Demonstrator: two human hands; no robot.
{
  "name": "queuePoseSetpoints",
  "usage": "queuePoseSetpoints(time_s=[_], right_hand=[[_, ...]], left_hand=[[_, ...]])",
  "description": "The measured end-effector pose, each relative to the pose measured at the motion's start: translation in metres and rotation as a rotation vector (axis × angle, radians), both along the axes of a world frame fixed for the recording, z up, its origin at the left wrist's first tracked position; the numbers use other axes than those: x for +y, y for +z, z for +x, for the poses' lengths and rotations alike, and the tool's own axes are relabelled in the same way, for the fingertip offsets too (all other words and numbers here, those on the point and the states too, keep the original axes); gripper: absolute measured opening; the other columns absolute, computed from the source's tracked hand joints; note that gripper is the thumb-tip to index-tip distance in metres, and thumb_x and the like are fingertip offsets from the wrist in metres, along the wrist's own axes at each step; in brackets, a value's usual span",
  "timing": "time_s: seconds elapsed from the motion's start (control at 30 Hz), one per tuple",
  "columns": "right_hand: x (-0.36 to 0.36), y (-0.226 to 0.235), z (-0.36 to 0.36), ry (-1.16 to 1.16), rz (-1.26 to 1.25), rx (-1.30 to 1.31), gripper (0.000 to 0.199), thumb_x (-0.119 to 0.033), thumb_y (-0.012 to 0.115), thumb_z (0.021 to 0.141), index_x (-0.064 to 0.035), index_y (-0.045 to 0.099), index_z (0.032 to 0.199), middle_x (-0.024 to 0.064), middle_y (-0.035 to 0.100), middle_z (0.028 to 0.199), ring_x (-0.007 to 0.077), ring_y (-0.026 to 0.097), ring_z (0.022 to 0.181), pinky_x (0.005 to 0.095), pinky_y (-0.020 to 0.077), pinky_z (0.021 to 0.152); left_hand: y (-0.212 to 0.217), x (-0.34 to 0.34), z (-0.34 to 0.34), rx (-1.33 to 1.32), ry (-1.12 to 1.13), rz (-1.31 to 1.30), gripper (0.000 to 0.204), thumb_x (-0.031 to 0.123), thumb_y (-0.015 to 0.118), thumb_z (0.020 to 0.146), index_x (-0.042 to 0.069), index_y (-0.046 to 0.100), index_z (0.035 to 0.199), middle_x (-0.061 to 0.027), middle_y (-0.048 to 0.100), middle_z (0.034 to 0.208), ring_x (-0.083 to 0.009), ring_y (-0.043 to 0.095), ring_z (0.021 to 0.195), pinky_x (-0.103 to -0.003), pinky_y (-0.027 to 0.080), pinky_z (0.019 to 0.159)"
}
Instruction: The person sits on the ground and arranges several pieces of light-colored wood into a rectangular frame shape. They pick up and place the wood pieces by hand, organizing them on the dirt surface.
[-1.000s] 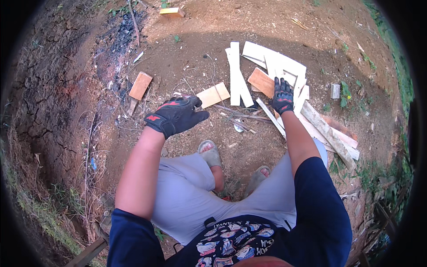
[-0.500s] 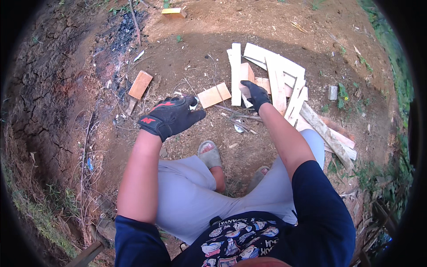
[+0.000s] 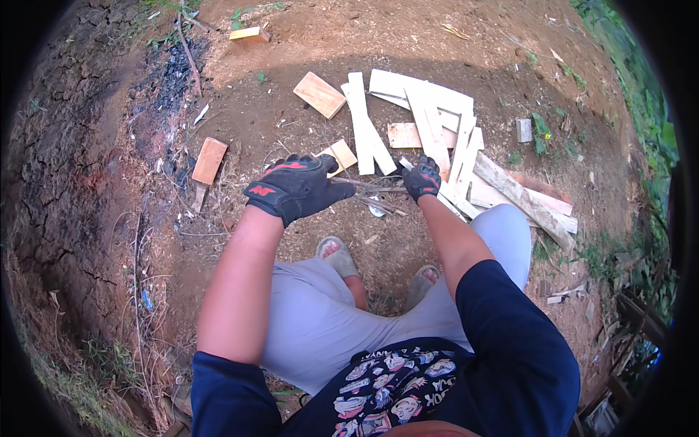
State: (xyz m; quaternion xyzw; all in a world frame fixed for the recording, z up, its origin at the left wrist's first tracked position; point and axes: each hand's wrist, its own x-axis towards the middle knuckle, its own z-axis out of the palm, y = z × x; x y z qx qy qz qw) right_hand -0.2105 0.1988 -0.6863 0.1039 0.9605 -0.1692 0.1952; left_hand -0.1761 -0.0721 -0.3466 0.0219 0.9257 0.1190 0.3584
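My left hand (image 3: 302, 188), in a black glove with red marks, is held palm down with thumb and fingers apart and nothing visible in it. Its fingertips overlap a pale wood block (image 3: 341, 154), partly hidden behind them. My right hand (image 3: 422, 179), gloved too, is curled around a thin wood strip (image 3: 453, 199) whose ends show on either side of the glove. Two narrow pale boards (image 3: 368, 131) lie just left of that hand. Beyond them, a reddish wood block (image 3: 320, 95) rests on the ground.
Several pale planks (image 3: 426, 120) lie piled at the right, with a weathered board (image 3: 520, 200) among them. Another block (image 3: 210, 160) lies left, one more (image 3: 250, 34) far off, and a small grey block (image 3: 523, 130) right. Thin sticks (image 3: 378, 188) lie between my hands.
The reddish block that was by my right hand now lies farther away and to the left. My right hand has come nearer and closed on the strip. My left hand has shifted right.
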Motion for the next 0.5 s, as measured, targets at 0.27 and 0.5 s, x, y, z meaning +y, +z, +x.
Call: queuePoseSetpoints(time_s=[0.27,0.5], right_hand=[[0.067,-0.006,-0.109,0.061,0.063,-0.034,0.116,-0.054,0.085,0.08,0.0015,0.031,0.166,0.022,0.05,0.162,0.0351,0.052,0.148,0.0459,0.0441,0.122],[0.068,-0.041,-0.095,-0.087,0.043,-0.112,0.117,-0.059,0.092,0.069,-0.004,0.043,0.16,0.0237,0.058,0.153,0.0381,0.061,0.138,0.0468,0.051,0.113]], left_hand=[[-0.001,-0.004,0.005,-0.016,-0.024,0.023,0.078,0.075,0.066,0.093,0.012,0.066,0.138,-0.0185,0.076,0.118,-0.0381,0.073,0.114,-0.047,0.058,0.097],[-0.012,-0.018,0.011,0.012,-0.014,0.095,0.076,0.073,0.067,0.093,0.011,0.068,0.137,-0.0199,0.075,0.122,-0.038,0.073,0.115,-0.047,0.057,0.098]])
